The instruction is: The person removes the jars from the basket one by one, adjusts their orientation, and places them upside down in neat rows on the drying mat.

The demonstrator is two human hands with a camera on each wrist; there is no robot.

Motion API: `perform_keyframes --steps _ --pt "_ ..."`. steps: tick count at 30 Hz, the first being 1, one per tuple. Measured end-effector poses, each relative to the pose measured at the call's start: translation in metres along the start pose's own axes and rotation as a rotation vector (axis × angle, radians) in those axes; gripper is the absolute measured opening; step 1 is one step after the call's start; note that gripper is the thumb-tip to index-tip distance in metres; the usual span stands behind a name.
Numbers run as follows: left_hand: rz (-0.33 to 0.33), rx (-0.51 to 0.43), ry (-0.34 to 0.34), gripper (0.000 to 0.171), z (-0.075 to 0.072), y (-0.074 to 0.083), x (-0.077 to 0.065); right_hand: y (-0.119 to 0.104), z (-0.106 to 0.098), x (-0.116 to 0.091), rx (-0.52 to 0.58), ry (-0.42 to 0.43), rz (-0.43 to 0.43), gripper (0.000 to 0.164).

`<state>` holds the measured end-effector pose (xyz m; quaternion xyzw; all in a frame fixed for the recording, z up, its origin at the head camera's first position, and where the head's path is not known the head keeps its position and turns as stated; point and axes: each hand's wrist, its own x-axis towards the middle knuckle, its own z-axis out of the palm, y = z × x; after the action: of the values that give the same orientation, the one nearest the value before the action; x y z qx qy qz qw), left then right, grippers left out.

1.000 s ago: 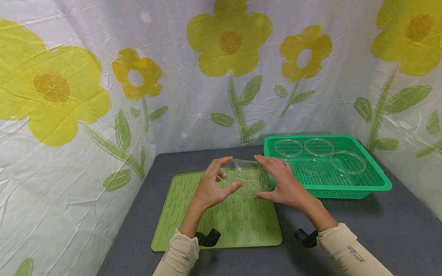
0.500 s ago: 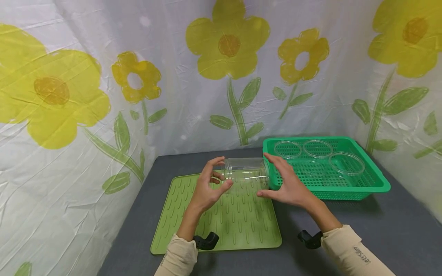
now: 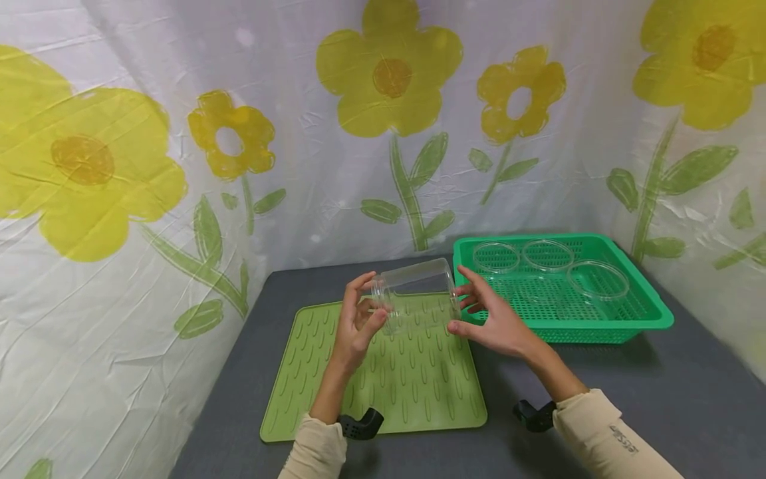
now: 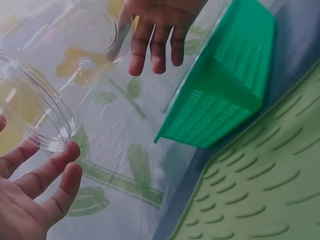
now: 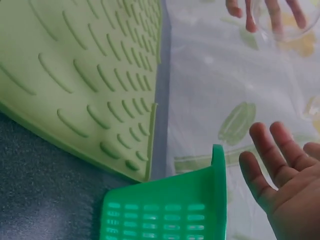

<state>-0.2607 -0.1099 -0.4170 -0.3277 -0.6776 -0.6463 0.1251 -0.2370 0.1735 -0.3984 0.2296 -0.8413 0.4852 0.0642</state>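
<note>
Clear jar (image 3: 419, 293) has swung aslant; left hand (image 3: 354, 322) grips its left end, right hand (image 3: 492, 318) relaxed, contact unclear. Likely one-sided hold, smooth wall: could slip onto mat (image 3: 419, 399).

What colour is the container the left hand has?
The container is clear, with no visible tint; best seen in the head view.

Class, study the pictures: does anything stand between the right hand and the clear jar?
Nothing visible does: the right hand is beside the clear jar, opposite the left hand; whether it touches is unclear.
</note>
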Motion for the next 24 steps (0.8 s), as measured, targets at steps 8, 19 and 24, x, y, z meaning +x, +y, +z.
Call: perform_keyframes --steps 8,19,24 --pt "0.035 -0.095 -0.008 0.063 0.003 -0.005 -0.001 -0.003 0.000 0.002 0.141 -0.050 -0.009 0.088" --pt "0.040 -0.154 -0.010 0.064 0.006 -0.010 -0.002 -0.004 0.000 0.005 0.254 -0.082 -0.053 0.087" --pt "0.039 -0.153 -0.014 0.064 0.006 -0.012 -0.003 -0.004 0.000 0.004 0.282 -0.091 -0.052 0.086"
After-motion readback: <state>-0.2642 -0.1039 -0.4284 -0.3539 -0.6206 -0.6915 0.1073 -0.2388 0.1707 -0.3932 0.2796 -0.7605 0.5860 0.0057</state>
